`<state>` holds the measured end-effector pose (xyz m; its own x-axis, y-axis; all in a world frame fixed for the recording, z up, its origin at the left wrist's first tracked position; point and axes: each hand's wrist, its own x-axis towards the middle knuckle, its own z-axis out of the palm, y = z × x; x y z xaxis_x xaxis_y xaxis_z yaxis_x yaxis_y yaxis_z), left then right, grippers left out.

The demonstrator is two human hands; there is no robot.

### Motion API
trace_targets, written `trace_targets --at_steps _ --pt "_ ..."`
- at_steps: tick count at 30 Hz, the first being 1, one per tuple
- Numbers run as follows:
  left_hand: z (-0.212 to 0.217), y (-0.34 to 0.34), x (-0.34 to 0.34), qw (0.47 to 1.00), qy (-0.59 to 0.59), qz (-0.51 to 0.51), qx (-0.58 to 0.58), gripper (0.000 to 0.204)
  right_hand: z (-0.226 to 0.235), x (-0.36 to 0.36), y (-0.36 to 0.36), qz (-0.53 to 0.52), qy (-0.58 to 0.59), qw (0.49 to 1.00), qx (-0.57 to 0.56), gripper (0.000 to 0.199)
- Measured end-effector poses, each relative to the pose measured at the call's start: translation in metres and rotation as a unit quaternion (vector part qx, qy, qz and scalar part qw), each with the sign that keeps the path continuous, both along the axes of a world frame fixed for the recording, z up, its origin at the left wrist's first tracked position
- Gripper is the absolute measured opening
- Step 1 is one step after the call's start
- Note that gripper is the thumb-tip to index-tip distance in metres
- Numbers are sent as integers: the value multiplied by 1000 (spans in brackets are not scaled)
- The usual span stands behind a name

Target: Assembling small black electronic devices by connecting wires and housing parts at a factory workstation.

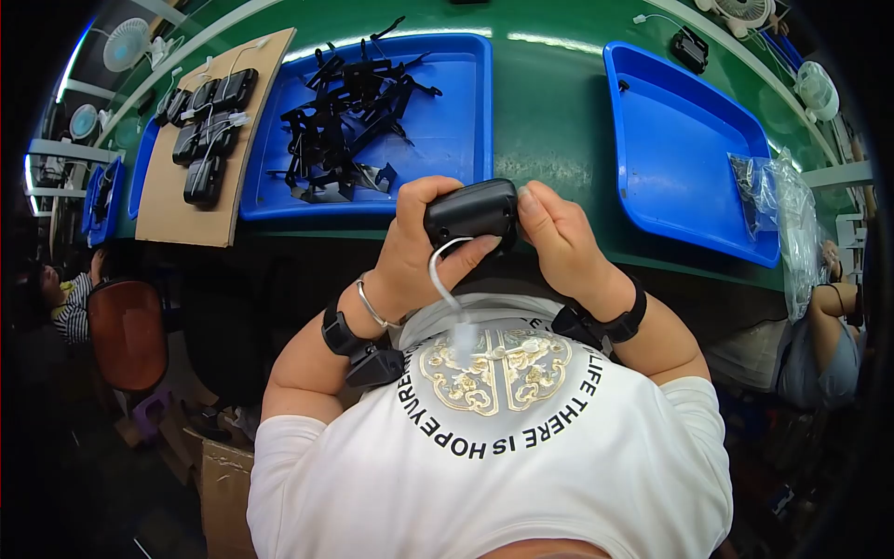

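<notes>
A black, rounded plastic housing [470,211] is held up in front of my chest, just off the near edge of the table. My left hand [402,250] is closed round its left side, fingers over the top and thumb along the lower face. From the underside a white cable [434,273] loops down to a pale connector [463,341] hanging before my shirt. My right hand [566,244] grips the housing's right end, thumb pressed against it and fingers curled. Whether a smaller part sits under the right fingers is hidden.
Thin black brackets [346,121] lie heaped in a blue tray [483,112] ahead left. Beside it, cardboard [182,229] carries several cabled black housings [204,181]. At right stands another blue tray [689,154] with plastic bags [792,224] over its corner. Another black unit [689,48] lies beyond.
</notes>
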<state>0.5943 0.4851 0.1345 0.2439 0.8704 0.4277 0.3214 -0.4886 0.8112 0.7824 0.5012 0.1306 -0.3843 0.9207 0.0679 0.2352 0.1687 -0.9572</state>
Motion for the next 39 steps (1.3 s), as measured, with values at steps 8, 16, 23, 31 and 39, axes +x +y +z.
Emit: trace_targets --at_steps 8,16,23,31,39 --pt "9 -6 1 871 -334 -42 -357 51 9 4 4 61 52 994 -72 36" --pt "5 -3 9 863 -341 -36 -372 51 15 8 6 5 -72 991 116 31" --pt "8 -4 12 856 -323 -50 -400 50 9 14 3 -13 -137 939 314 20" --pt "3 -7 11 733 -384 -101 -553 47 10 26 -1 39 -174 890 419 19" --pt "8 -6 5 715 -354 -155 -583 46 22 38 5 123 -139 822 538 24"
